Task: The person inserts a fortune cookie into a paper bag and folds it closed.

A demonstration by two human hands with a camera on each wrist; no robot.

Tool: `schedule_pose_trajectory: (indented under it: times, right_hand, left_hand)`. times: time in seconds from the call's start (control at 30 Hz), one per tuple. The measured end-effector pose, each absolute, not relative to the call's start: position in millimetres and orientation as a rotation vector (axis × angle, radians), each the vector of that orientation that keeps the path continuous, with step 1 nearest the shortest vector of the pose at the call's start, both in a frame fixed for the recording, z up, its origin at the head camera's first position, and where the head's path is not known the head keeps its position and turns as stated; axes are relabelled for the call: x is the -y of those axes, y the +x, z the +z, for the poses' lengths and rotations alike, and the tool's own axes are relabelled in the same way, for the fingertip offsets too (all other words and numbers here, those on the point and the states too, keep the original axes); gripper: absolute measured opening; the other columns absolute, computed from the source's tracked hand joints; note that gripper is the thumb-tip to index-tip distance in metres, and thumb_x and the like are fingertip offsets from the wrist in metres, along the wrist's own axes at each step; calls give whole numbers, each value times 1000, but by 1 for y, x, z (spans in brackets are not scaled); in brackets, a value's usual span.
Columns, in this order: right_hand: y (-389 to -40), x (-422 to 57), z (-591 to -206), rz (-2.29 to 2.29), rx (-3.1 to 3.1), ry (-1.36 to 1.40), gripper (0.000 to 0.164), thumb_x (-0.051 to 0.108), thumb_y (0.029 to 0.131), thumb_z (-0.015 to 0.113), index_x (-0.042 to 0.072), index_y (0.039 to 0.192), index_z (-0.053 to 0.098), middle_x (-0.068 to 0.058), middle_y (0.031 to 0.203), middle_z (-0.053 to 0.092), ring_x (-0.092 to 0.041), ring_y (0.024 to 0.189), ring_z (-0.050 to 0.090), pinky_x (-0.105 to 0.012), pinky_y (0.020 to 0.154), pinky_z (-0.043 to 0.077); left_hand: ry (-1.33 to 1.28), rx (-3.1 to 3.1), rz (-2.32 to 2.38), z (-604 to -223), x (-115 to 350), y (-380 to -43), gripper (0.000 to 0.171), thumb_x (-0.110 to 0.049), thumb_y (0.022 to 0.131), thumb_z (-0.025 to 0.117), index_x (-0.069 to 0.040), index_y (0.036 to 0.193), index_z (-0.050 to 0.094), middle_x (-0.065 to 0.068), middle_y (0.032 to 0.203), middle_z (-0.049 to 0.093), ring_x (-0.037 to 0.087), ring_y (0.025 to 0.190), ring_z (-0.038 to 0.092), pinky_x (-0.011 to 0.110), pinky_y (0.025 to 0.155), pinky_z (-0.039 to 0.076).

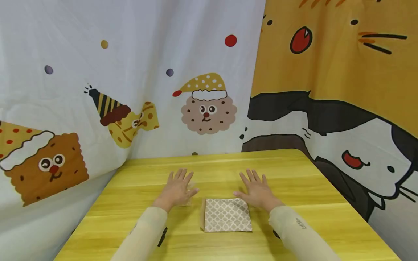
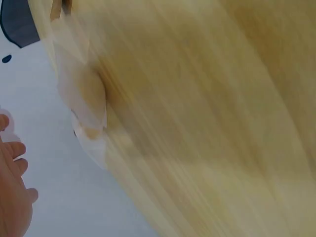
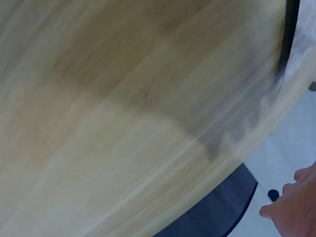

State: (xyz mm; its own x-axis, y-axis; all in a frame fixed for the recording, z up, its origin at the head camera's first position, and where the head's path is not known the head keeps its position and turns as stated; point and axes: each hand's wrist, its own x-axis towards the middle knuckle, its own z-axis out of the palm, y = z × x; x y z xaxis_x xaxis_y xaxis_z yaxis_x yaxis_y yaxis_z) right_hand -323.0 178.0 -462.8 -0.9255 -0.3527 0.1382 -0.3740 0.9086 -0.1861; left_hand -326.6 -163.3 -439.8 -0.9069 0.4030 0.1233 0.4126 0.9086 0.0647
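Observation:
Both hands hover over the table with fingers spread and nothing in their grasp. In the head view the left hand [image 1: 176,190] is at the left, partly covering a clear plastic piece [image 1: 187,201]. That crumpled see-through plastic [image 2: 81,89] also appears in the left wrist view, beside the left fingers [image 2: 15,158]. My right hand [image 1: 258,191] is near the upper right corner of a flat rectangular item [image 1: 228,215] with a beige and white lattice pattern, its thumb tip by the top edge. The right wrist view shows the right hand [image 3: 296,202] at its lower right edge.
The yellow wood-grain table [image 1: 147,172] has a rounded far right corner. Behind it hangs a white curtain [image 1: 147,43] with cartoon figures, and an orange cartoon-animal curtain [image 1: 326,72] is at the right. A brown edge shows along the patterned item's left side.

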Motion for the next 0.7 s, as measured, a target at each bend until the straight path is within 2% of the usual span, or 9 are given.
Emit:
schedule_pose_trajectory:
  times: [0.23,0.47,0.7]
  right_hand:
    - [-313,-166,-468,366,2965,667,90,71,94,43,11,159,23,-19,163,11,-41,149,9,-66,114,6]
    - [-306,-145,-470,430,2992,775,92,68,93,51,8,158,24,-17,163,14,-39,148,13,-64,115,11]
    - [-299,-128,-478,408,3032,878,102,77,86,51,9,158,24,-16,163,18,-37,148,16,-61,115,13]
  left_hand:
    - [-723,2979,-152,-448,152,-319,77,-62,99,43,-13,157,30,17,161,23,35,149,16,59,117,10]
    - [-835,2992,-173,-453,148,-308,77,-61,97,49,-13,156,33,16,159,28,35,148,20,57,117,12]
    - [-906,3007,-182,-459,146,-299,78,-63,96,50,-14,155,35,17,159,27,36,147,20,57,117,14]
